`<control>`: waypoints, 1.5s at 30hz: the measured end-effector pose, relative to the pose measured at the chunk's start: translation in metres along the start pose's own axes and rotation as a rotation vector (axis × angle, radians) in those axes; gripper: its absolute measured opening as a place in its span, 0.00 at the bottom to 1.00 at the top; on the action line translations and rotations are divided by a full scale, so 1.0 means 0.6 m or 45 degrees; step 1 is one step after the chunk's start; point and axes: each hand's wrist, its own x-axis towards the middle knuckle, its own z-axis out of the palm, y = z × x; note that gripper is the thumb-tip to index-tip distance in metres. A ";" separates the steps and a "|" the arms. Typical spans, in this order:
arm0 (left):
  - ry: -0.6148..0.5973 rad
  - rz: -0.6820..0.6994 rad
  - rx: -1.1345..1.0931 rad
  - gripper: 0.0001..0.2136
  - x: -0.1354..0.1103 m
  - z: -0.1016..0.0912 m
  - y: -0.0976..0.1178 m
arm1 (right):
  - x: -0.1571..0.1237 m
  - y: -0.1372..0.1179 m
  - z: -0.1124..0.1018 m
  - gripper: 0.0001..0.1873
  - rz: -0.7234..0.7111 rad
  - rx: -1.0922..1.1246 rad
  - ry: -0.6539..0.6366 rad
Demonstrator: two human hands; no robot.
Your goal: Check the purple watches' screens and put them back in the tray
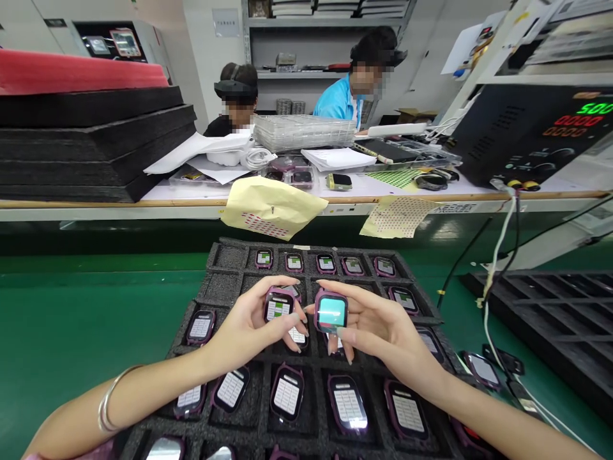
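Note:
My left hand (249, 326) grips a purple smartwatch body (278, 306) with a lit white and green screen. My right hand (378, 329) pinches a second purple watch body (331, 311) whose screen glows cyan. Both hands hover above a black foam tray (225, 259) whose pockets hold several more purple watch bodies with lit screens. A silver bangle (108, 399) sits on my left wrist.
A green mat (86, 319) covers the bench. Another black foam tray (555, 313) lies at the right, with cables (498, 268) hanging down to it. Stacked black foam with a red sheet (81, 121) stands at the left. Two people sit behind the far bench. A power supply (536, 134) is at the right.

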 end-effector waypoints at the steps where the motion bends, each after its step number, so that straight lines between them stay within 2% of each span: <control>1: 0.009 0.006 -0.003 0.18 0.000 0.000 0.000 | -0.001 0.000 0.000 0.25 -0.009 0.000 -0.015; 7: -0.020 0.058 -0.117 0.22 -0.001 -0.005 0.001 | -0.001 0.000 -0.001 0.24 -0.006 -0.002 -0.045; 11: -0.014 0.042 -0.099 0.18 0.000 -0.004 -0.001 | 0.002 -0.001 -0.003 0.23 -0.034 -0.031 0.018; 14: -0.015 0.028 -0.088 0.18 0.000 -0.004 -0.001 | 0.002 0.000 -0.005 0.23 -0.043 -0.052 0.003; 21: -0.029 0.038 -0.104 0.28 -0.004 0.000 0.000 | -0.001 -0.003 0.001 0.24 -0.010 -0.061 0.074; 31: -0.028 0.033 -0.093 0.26 -0.004 -0.004 -0.003 | -0.003 -0.005 0.002 0.23 -0.020 -0.027 0.060; 37: 0.000 0.031 -0.065 0.19 -0.001 -0.003 -0.002 | -0.003 -0.004 0.002 0.23 -0.004 -0.069 0.084; 42: 0.048 -0.013 -0.023 0.15 0.002 -0.003 -0.003 | -0.004 -0.003 0.000 0.25 -0.009 -0.069 0.013; 45: 0.028 0.001 -0.054 0.19 -0.001 -0.003 -0.002 | -0.005 -0.003 0.000 0.25 -0.004 -0.058 0.037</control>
